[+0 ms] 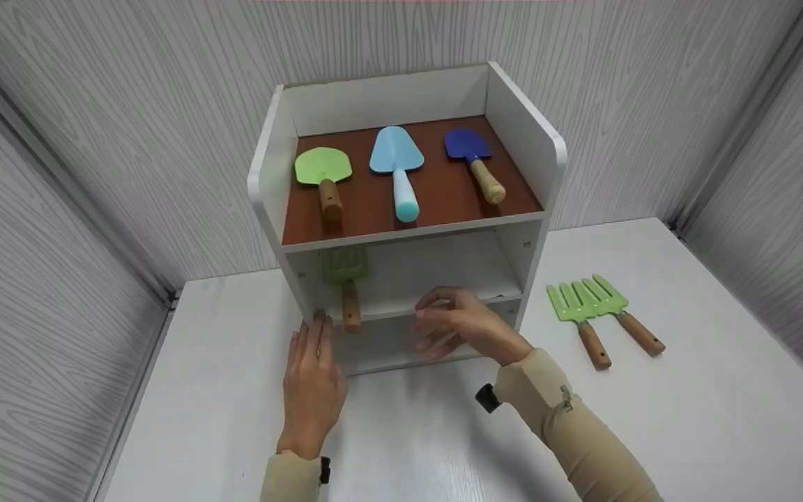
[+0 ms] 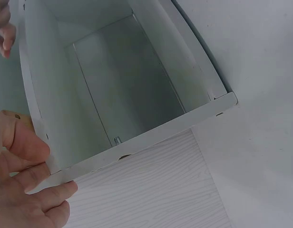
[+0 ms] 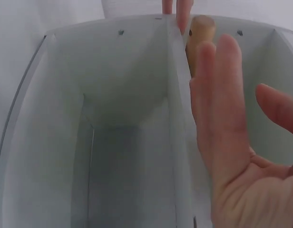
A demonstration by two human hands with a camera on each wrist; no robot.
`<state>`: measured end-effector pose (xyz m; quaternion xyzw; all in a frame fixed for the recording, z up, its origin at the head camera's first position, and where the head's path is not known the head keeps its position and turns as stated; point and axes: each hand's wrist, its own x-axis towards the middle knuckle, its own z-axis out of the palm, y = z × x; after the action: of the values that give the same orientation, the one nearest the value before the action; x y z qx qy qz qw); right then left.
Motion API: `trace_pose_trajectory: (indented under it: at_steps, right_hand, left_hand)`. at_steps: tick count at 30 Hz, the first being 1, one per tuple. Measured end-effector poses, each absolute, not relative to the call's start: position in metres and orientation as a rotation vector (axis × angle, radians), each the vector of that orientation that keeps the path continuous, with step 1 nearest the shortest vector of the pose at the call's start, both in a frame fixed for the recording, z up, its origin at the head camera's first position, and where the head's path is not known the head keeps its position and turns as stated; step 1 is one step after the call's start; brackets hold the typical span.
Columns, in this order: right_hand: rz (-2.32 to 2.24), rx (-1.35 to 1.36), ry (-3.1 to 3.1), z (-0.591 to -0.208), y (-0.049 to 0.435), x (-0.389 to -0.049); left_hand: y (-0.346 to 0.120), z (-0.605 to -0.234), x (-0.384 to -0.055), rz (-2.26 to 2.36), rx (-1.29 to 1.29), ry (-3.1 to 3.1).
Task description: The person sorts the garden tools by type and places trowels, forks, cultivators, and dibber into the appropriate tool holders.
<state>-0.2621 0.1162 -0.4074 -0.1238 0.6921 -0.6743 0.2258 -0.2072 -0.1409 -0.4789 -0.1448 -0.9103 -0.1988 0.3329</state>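
A small white shelf unit (image 1: pixel 412 230) stands against the wall. My left hand (image 1: pixel 314 390) rests its fingers against the unit's left front edge, holding no tool; its fingertips (image 2: pixel 61 192) touch the side panel's edge in the left wrist view. My right hand (image 1: pixel 468 324) hovers in front of the middle shelf, fingers loosely bent and spread, with nothing in it. A green hand fork (image 1: pixel 347 265) lies on the left of the middle shelf, its wooden handle (image 3: pixel 202 35) jutting past the front edge. Two more green hand forks (image 1: pixel 586 300) with wooden handles lie partly overlapping on the table, right of the unit.
Along the brown top shelf (image 1: pixel 366 209) lie a green hand shovel (image 1: pixel 323 166), a light blue trowel (image 1: pixel 396 150) and a dark blue hand shovel (image 1: pixel 468 144). Below the middle shelf is a lower compartment (image 3: pixel 132 166). The white table (image 1: pixel 401 446) extends around the unit.
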Motion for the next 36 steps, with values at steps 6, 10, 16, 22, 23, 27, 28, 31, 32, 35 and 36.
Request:
trace_pose_trajectory:
  at_steps: [6, 10, 16, 22, 23, 27, 28, 31, 32, 35, 36]
  right_hand:
    - [-1.86, -0.306, 1.912, -0.415, 0.137, -0.26]
    - [-1.855, -0.303, 1.917, -0.419, 0.149, -0.258]
    - [-1.851, -0.276, 1.928, -0.426, 0.168, -0.254]
    - [-1.845, -0.26, 1.943, -0.433, 0.186, -0.252]
    - [-1.848, -0.253, 1.944, -0.434, 0.189, -0.252]
    - [-1.857, -0.209, 1.959, -0.437, 0.202, -0.25]
    - [-1.857, -0.199, 1.961, -0.439, 0.205, -0.249]
    - [-1.853, -0.167, 1.965, -0.443, 0.215, -0.246]
    - [-1.85, -0.16, 1.969, -0.444, 0.218, -0.245]
    - [-1.844, -0.132, 1.975, -0.447, 0.228, -0.243]
    - [-1.842, -0.121, 1.977, -0.448, 0.23, -0.243]
  left_hand:
    - [-0.141, -0.479, -0.207, -0.514, -0.383, -2.367]
    - [-0.14, -0.48, -0.208, -0.522, -0.388, -2.363]
    - [-0.138, -0.482, -0.209, -0.515, -0.394, -2.357]
    - [-0.139, -0.481, -0.21, -0.502, -0.385, -2.354]
    - [-0.139, -0.481, -0.21, -0.499, -0.387, -2.355]
    - [-0.138, -0.481, -0.211, -0.496, -0.403, -2.357]
    - [-0.138, -0.481, -0.211, -0.496, -0.405, -2.356]
    - [-0.139, -0.482, -0.21, -0.496, -0.404, -2.356]
    - [-0.14, -0.482, -0.21, -0.497, -0.403, -2.359]
    - [-0.142, -0.482, -0.209, -0.495, -0.398, -2.364]
    - [-0.142, -0.482, -0.209, -0.496, -0.395, -2.364]
